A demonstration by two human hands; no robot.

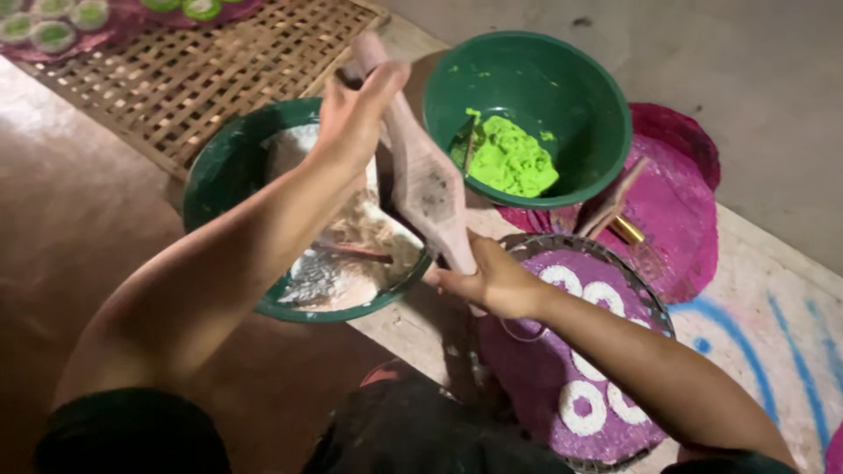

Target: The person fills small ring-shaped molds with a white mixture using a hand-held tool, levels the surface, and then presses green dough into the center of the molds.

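Wood is what both hands grip: a long, paddle-shaped wooden mould (428,180), dusted white, is held tilted over the rim of the nearer bowl. The left hand (356,114) is wrapped around its upper end, fingers curled over the top, and the right hand (492,283) is clamped around its lower handle. Whether the mould's hollow is filled or empty cannot be told from this angle.

Just under the mould sits a dark green bowl (219,171) holding white flour (338,263), with a thin stick lying in the powder. Beside it, touching or nearly so, a second green bowl (580,96) holds a lump of bright green dough (514,160); a good amount of dough remains, so by the look of it much shaping is yet to be done.

Below the right forearm lies a round tray (650,303) lined with a purple cloth, on which several white ring-shaped pieces (584,408) are laid out apart from one another, with bare room left among them. Beyond it, a magenta cloth (672,197) lies on the floor with a small brass-coloured tool on it.

Further out, a woven bamboo mat (193,79) is spread on the floor, and at its far corner a few finished round green-and-white pieces (53,33) lie on another purple cloth. Judging from these, some batches are done while others are in hand.
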